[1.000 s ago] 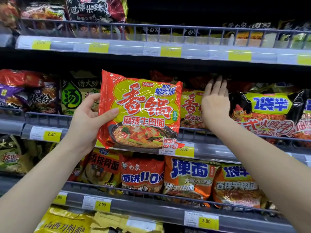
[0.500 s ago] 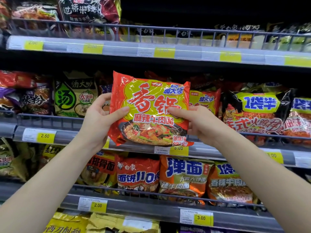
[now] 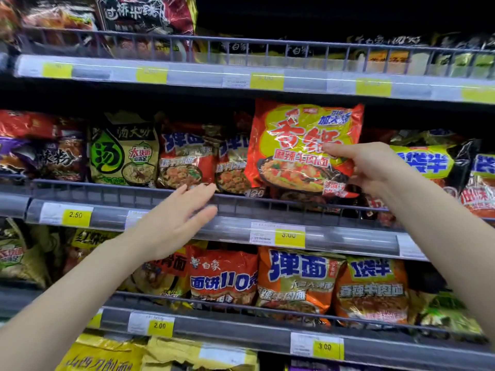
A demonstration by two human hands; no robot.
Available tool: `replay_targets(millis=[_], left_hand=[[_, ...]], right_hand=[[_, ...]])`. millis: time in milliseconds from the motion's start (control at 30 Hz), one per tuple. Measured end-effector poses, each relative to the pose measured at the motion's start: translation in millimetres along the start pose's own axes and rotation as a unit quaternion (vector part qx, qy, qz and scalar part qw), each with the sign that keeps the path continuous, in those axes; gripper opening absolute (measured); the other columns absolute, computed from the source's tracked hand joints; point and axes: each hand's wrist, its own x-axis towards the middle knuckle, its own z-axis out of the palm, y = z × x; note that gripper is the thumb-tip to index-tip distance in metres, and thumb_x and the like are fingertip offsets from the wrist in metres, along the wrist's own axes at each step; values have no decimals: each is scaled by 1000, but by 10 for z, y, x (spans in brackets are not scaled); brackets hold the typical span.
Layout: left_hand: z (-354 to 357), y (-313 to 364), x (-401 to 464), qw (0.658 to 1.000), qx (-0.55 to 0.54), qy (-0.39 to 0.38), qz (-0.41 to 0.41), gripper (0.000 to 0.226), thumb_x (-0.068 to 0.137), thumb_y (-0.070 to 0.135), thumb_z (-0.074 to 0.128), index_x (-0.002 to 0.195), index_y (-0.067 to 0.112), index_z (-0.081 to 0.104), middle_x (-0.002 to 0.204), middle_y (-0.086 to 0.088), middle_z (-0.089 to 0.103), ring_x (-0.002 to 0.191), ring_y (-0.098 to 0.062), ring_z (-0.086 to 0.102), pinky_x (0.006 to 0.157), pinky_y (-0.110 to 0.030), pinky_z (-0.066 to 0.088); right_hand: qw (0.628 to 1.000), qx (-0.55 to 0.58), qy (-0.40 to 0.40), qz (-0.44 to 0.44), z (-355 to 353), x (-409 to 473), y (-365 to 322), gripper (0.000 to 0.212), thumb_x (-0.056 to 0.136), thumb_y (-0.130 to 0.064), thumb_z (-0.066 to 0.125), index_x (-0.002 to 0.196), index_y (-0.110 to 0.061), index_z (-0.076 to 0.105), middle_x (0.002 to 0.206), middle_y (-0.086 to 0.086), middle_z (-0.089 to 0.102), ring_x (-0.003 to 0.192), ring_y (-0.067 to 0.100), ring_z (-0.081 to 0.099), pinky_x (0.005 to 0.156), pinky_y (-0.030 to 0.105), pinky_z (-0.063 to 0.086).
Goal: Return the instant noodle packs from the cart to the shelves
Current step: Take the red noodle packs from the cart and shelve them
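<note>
A red and yellow-green instant noodle pack (image 3: 300,148) stands upright over the wire rail of the middle shelf (image 3: 235,204), in front of other packs. My right hand (image 3: 367,167) grips its right edge, thumb across the front. My left hand (image 3: 174,223) hovers apart from it, lower left, fingers straight and spread in front of the shelf rail, holding nothing.
The middle shelf holds a green-labelled pack (image 3: 123,153), orange packs (image 3: 187,156) and black and blue packs (image 3: 428,162). The lower shelf (image 3: 241,330) carries several orange packs. An upper shelf (image 3: 241,76) runs above. Yellow price tags line the shelf edges.
My left hand has let go of the noodle pack and dropped to the lower left. My right hand has carried the pack to the right and up onto the middle shelf.
</note>
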Motion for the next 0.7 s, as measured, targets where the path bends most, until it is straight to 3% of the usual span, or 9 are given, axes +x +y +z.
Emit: replay_targets(millis=[67, 233, 367, 500, 700], left_hand=[[43, -47, -18, 998, 52, -25, 19, 107, 61, 88, -9, 148, 29, 14, 147, 24, 6, 131, 15, -2, 98, 3, -13], [43, -94, -36, 993, 104, -35, 47, 101, 67, 84, -9, 149, 28, 10, 151, 20, 5, 135, 13, -2, 103, -1, -14], [39, -57, 4, 994, 102, -21, 44, 102, 68, 84, -6, 149, 26, 16, 144, 24, 11, 131, 13, 3, 98, 3, -14], [41, -50, -3, 994, 99, -15, 40, 102, 67, 84, -6, 148, 26, 17, 147, 22, 18, 131, 13, 7, 98, 3, -13], [41, -28, 2, 995, 94, -6, 35, 103, 65, 85, -5, 148, 28, 17, 142, 26, 14, 132, 11, 6, 94, 5, -13]], right_hand=[[999, -24, 21, -9, -29, 48, 12, 16, 72, -14, 79, 79, -9, 66, 77, 2, 71, 56, 9, 68, 54, 26, 54], [994, -98, 54, -18, -48, 158, 97, 37, 70, -16, 81, 101, -1, 66, 87, 9, 71, 70, 19, 67, 57, 27, 51], [988, -149, 52, -3, -45, 166, 150, 45, 72, -18, 81, 109, 0, 63, 99, 14, 70, 83, 28, 69, 77, 41, 56], [982, -178, 55, -2, 11, 166, 172, 41, 75, -19, 78, 108, -3, 61, 103, 14, 69, 89, 30, 67, 85, 45, 54], [972, -231, 39, 6, 112, 182, 189, 33, 80, -20, 74, 103, -7, 54, 106, 14, 64, 99, 33, 63, 92, 47, 50]])
